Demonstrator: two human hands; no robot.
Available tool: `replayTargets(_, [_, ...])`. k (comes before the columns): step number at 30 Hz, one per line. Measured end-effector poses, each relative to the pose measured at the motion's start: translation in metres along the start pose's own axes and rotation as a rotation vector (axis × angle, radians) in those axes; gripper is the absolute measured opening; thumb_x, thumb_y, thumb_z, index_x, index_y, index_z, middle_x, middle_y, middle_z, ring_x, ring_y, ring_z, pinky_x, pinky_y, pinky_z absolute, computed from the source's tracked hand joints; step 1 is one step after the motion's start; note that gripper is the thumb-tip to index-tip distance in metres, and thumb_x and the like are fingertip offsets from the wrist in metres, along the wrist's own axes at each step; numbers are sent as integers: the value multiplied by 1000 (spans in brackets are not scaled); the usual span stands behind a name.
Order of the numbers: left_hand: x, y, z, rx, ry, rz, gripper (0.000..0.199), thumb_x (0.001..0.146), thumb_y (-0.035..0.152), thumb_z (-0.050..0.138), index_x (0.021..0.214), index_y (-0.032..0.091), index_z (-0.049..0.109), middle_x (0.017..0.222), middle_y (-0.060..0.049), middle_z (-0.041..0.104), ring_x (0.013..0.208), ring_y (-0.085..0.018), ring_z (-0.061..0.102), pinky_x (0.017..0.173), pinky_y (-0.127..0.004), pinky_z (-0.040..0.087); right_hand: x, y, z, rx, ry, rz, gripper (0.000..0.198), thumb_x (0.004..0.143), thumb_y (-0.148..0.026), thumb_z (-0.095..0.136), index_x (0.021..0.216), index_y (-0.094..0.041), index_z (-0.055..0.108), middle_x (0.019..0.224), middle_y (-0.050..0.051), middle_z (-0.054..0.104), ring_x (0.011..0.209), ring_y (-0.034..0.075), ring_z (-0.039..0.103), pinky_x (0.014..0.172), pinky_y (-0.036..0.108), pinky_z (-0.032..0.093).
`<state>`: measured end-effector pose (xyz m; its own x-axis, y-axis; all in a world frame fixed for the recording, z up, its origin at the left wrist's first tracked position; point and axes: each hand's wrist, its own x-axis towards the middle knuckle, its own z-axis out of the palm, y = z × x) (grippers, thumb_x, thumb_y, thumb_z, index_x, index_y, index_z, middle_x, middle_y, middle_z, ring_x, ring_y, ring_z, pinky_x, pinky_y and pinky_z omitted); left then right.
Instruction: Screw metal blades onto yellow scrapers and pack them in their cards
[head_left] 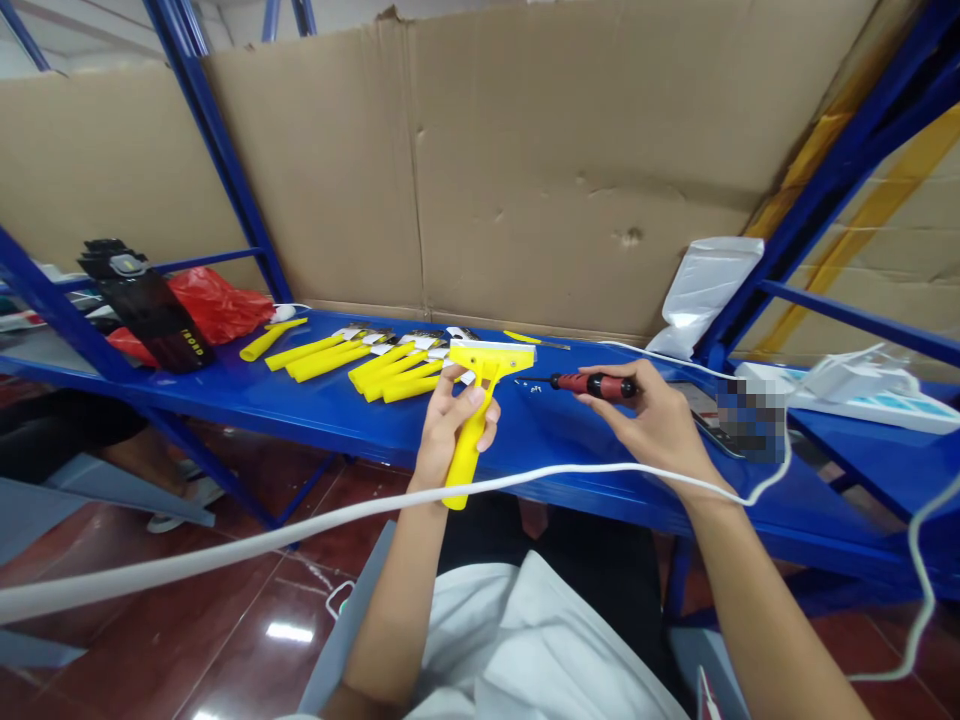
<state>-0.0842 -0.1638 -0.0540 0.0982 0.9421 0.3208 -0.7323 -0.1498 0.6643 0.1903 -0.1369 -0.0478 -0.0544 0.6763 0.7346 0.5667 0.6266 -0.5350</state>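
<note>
My left hand is closed round the handle of a yellow scraper, holding it upright with its wide head at the top. A screw shows on the right side of that head. In my right hand is a red and black screwdriver, its shaft pointing left toward the scraper, its tip apart from the head. Several tiny screws lie on the blue shelf just beyond the screwdriver's shaft. Left of my left hand, several yellow scrapers lie in a row, handles toward me.
A black bottle and a red plastic bag stand at the left of the blue shelf. A phone, a white pouch and a power strip are at the right. A white cable crosses in front of my wrists.
</note>
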Motion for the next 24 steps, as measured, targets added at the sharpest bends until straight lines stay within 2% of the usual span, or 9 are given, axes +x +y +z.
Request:
replayTargets(17, [-1, 0, 1, 4, -18, 1, 52, 88, 29, 94, 125, 29, 57, 100, 1, 68, 66, -8, 62, 46, -15, 44, -1, 5, 0, 7, 17, 26, 34, 94, -45, 91, 117, -28, 72, 123, 9, 86, 106, 33, 84, 98, 53, 71])
replayTargets(21, [-1, 1, 3, -3, -10, 9, 53, 87, 29, 95, 125, 29, 58, 101, 1, 69, 67, -8, 63, 46, -14, 43, -1, 3, -2, 66, 62, 20, 36, 95, -45, 90, 121, -27, 71, 128, 11, 84, 116, 34, 82, 104, 55, 69])
replayTargets(24, [0, 1, 6, 3, 7, 10, 53, 86, 29, 95, 125, 28, 59, 102, 0, 69, 69, -8, 64, 46, -14, 44, 1, -5, -4, 72, 170, -11, 36, 94, -43, 92, 119, -27, 72, 123, 11, 84, 114, 34, 83, 102, 54, 70])
